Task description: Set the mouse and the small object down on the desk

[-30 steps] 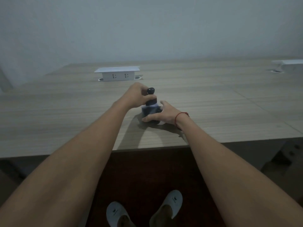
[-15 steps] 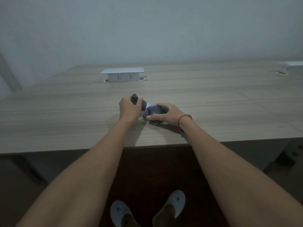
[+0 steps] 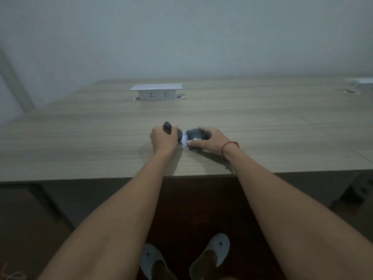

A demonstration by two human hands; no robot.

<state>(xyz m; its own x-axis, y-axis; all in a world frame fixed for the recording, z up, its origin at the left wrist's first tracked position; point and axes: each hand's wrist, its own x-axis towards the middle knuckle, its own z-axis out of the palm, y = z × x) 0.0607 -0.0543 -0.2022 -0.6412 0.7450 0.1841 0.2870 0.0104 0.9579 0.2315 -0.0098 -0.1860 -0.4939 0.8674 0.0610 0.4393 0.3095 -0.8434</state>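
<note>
- Left hand (image 3: 163, 139), centre of frame: fingers curl around a dark handle (image 3: 171, 130), whose rounded black end sticks out up and to the left of the fist.
- Right hand (image 3: 210, 140), just right of centre: fingers and thumb wrap over a dark rounded body (image 3: 195, 136). White lettering shows on its near side, too blurred to read.
- Handle and body lie end to end on their side on the table (image 3: 80, 142), in the middle of the frame, near the table's front edge. A pale whitish band (image 3: 184, 140) sits between them; whether the two parts are joined or apart there I cannot tell.
- A red string bracelet (image 3: 227, 147) circles the right wrist.
- Both forearms run in from the bottom corners of the frame and cross the table's front edge.
- Upper centre, well apart from the hands: a white pop-up socket box (image 3: 156, 92) with its lid raised, two outlets facing the camera.
- Far upper right edge: part of a second white box (image 3: 363, 83), cut off by the frame.
- Bottom centre, under the table edge: two feet in light slippers (image 3: 212, 253) on a dark floor.
- Light is dim; the wall behind is plain and pale.
</note>
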